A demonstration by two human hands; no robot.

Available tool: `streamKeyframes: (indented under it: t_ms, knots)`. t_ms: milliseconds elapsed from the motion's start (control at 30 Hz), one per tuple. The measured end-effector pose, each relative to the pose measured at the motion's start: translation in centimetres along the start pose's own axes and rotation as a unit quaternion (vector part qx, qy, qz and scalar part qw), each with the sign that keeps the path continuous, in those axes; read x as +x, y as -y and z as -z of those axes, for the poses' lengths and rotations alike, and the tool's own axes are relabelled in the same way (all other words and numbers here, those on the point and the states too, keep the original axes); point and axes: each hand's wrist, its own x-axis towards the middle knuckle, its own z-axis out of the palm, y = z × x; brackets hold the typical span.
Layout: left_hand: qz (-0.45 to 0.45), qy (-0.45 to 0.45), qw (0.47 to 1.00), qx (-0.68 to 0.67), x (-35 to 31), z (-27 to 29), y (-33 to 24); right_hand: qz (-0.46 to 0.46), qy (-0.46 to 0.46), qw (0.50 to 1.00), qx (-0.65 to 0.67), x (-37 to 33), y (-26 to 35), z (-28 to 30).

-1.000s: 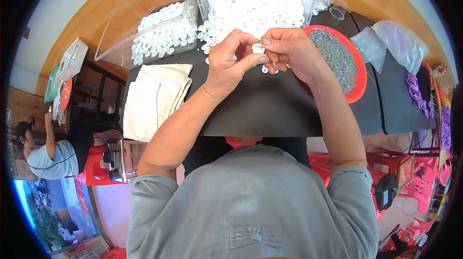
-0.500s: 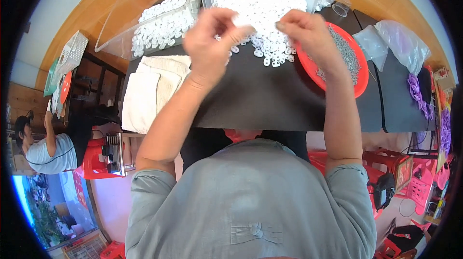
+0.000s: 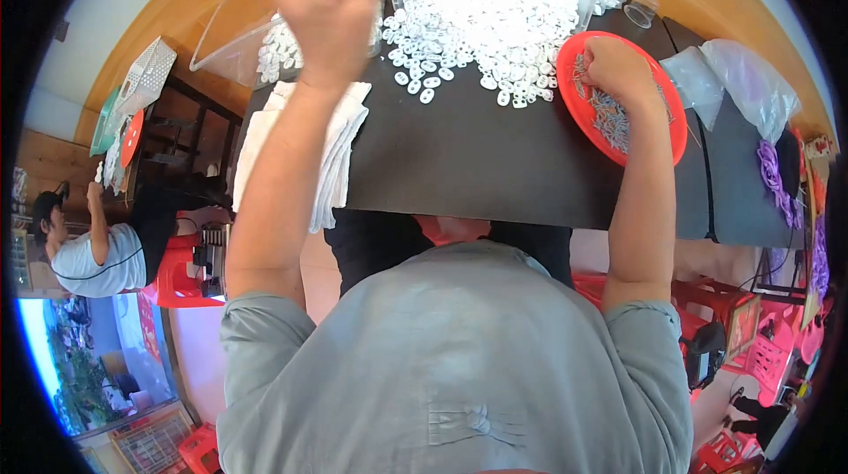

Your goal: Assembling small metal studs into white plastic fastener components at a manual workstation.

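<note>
My left hand [image 3: 336, 23] is raised over the clear plastic bin [image 3: 231, 48] at the left. Motion smears it and the top edge crops it, so its grip is unclear. Inside that bin lie small white oval plastic pieces [image 3: 281, 50]. A large heap of similar white pieces with holes [image 3: 495, 6] spills onto the dark table [image 3: 468, 151] in front of me. At the right, my right hand [image 3: 618, 72] reaches down into a red plastic bowl [image 3: 678, 134], fingers curled. Thin grey metal pins, perhaps nails or screws [image 3: 611, 121], fill the bowl; my fingertips are hidden among them.
Folded pale cloths [image 3: 340, 147] lie at the table's left edge. Clear plastic bags [image 3: 751, 81] and purple cord [image 3: 773, 178] are at the right, a clear cup [image 3: 639, 15] behind the bowl. Far left, another person [image 3: 97, 249] sits by a perforated white basket [image 3: 146, 75].
My hands have moved apart from over the heap. The left went up and left to above the clear bin; the right went right, down into the red bowl. The view has shifted slightly.
</note>
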Motion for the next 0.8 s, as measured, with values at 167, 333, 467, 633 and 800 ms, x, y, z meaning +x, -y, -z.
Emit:
streamKeyframes:
  t_ms: [167, 333, 467, 633, 800]
  knots:
    - [0.196, 0.321, 0.911, -0.168, -5.4, -4.1, -2.7, -0.015, 0.045, 0.998, 0.035, 0.2, 0.1, 0.3]
    - [0.097, 0.392, 0.912, -0.071, -8.4, -7.0, -3.3, 0.032, -0.069, 0.997, 0.03, 0.8, -1.5, -1.7]
    - [0.066, 0.364, 0.928, -0.045, -10.2, -7.6, -3.2, 0.018, -0.054, 0.997, 0.045, 0.4, -0.9, -0.4]
    - [0.091, 0.399, 0.91, -0.067, -10.1, -7.5, -3.3, 0.036, -0.079, 0.991, 0.105, 0.0, -0.3, 0.5]
    - [0.08, 0.412, 0.905, -0.067, -9.9, -7.5, -2.9, 0.027, -0.063, 0.992, 0.109, -0.1, 0.5, 1.1]
